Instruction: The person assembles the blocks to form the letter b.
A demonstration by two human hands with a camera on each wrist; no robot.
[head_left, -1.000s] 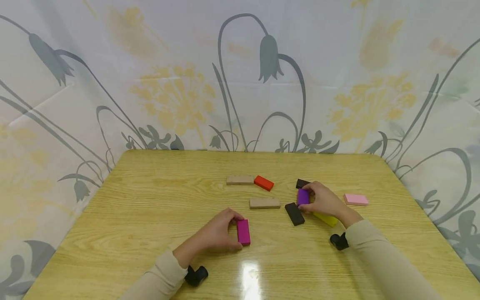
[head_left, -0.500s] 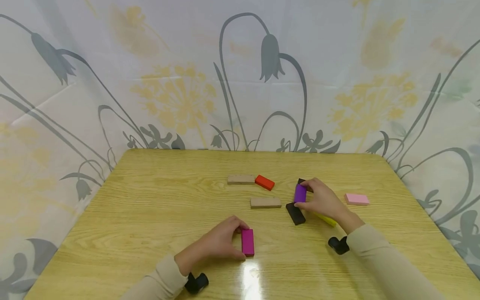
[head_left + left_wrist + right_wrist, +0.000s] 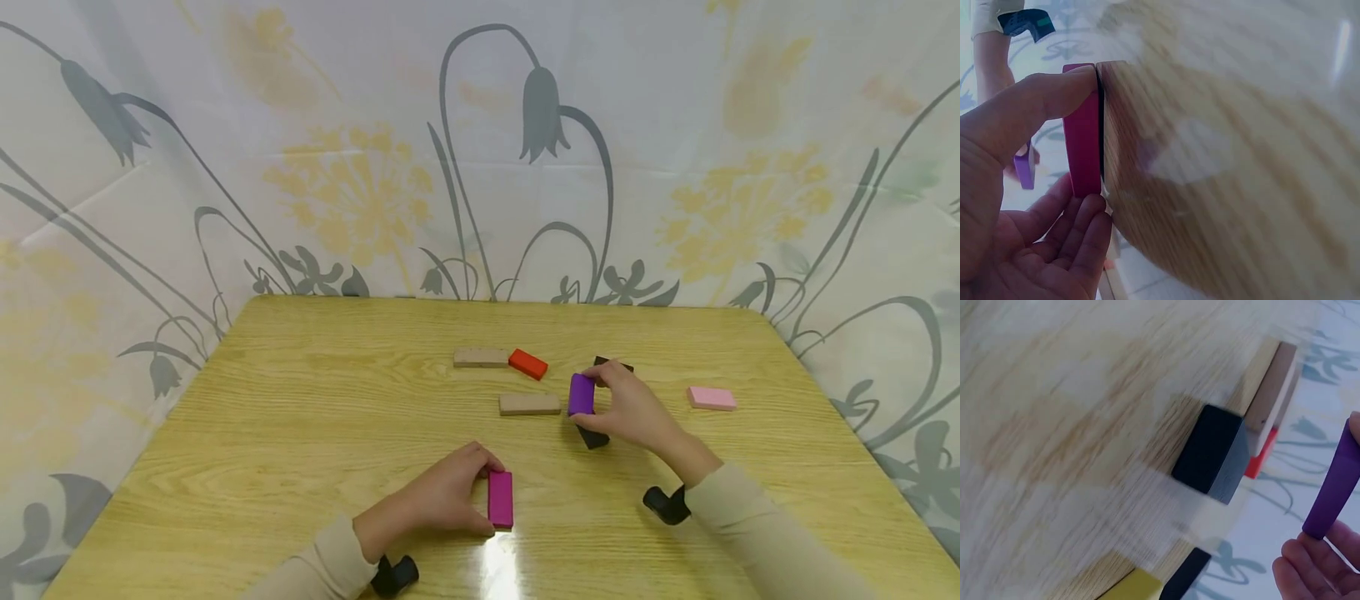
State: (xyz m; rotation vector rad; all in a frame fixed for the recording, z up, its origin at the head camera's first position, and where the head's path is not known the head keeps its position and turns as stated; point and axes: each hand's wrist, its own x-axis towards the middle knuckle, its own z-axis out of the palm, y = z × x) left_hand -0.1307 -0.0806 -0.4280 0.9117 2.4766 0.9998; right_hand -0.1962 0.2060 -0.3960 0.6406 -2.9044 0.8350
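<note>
My left hand pinches a magenta block by its two ends, low over the near middle of the table. In the left wrist view the thumb is on one end of it and the fingertips on the other. My right hand holds a purple block between thumb and fingers, raised above the tabletop. Under it, partly covered in the head view, lies a black block. A second black block shows behind the right hand. A yellow block appears only in the right wrist view.
On the wooden table lie two light wooden blocks, one farther back and one nearer. A red block touches or nearly touches the back one. Toward the right is a pink block. A flowered curtain hangs behind.
The magenta block has come nearer and slightly right in my left hand. My right hand has carried the purple block left, over the nearer black block; the yellow block is now hidden in the head view.
</note>
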